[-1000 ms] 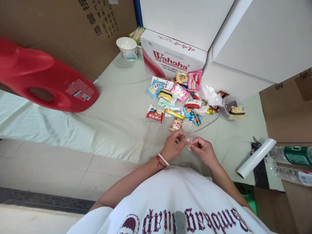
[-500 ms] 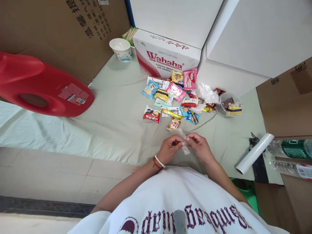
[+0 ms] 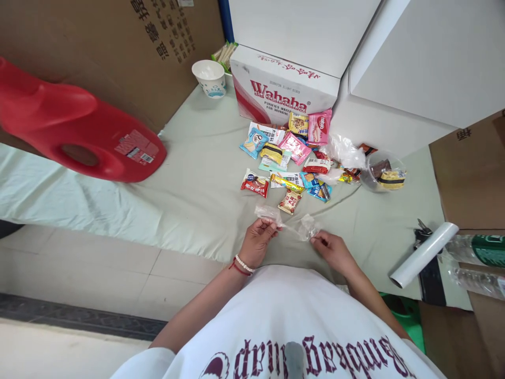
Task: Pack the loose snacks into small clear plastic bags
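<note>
A thin, crumpled clear plastic bag [image 3: 308,227] stretches between my two hands, low over the front of the cloth-covered table [image 3: 197,210]. My left hand [image 3: 258,241] pinches its left part between thumb and fingers. At its right end, my right hand [image 3: 333,250] has closed thumb and fingertips on the plastic. Just beyond my hands lies a small beige wrapped snack [image 3: 290,201]. To the left of that is a red snack packet [image 3: 254,183], and a pile of mixed snack packets [image 3: 295,148] lies behind.
A white and red Wahaha carton [image 3: 284,89] stands behind the snacks, with a paper cup [image 3: 211,79] at its left. On the right are a clear tub [image 3: 371,176] holding snacks, bunched clear plastic [image 3: 343,151] and a white roll [image 3: 424,255]. A large red jug [image 3: 84,131] stands left.
My hands have moved apart, the left one leftward, the right one slightly rightward. The plastic, bunched between my fingertips before, is now spread out between them.
</note>
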`<state>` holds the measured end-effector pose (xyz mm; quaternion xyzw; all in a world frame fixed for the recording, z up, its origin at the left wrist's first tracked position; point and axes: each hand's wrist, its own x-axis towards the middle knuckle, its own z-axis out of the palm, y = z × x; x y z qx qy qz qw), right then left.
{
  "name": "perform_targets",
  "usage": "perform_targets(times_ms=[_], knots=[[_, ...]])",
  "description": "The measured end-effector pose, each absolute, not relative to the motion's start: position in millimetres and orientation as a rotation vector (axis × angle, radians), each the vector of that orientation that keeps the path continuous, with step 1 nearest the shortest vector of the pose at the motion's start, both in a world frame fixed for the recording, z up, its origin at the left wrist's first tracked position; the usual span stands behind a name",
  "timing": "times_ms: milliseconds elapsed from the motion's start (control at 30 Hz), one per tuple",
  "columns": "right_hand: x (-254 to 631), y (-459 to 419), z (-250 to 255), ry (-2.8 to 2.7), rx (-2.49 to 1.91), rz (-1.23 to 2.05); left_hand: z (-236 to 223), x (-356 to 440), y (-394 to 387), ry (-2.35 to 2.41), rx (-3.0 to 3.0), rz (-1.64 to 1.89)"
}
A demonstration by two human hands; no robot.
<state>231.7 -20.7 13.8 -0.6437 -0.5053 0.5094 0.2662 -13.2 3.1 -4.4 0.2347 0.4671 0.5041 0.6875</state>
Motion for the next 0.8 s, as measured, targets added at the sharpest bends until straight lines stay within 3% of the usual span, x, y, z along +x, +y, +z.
perform_targets(times_ms=[100, 167, 367, 800], knots=[[231.5, -17.7, 40.1, -1.503, -1.791, 0.834, -3.0, -11.5, 3.7, 1.076, 0.678, 1.117], [221.1, -11.1, 58.8, -1.572, -1.666, 0.762, 0.7, -9.7, 3.7, 1.076, 0.78, 1.08], [173.8, 13.2, 67.9, -1.635, -1.307, 1.139, 19.4, -6.3, 1.2, 1.066, 0.999, 1.069], [190.6, 13.9, 59.7, -0.683, -1.287, 1.645, 16.8, -23.1, 9.1, 0.94, 0.448, 1.143]])
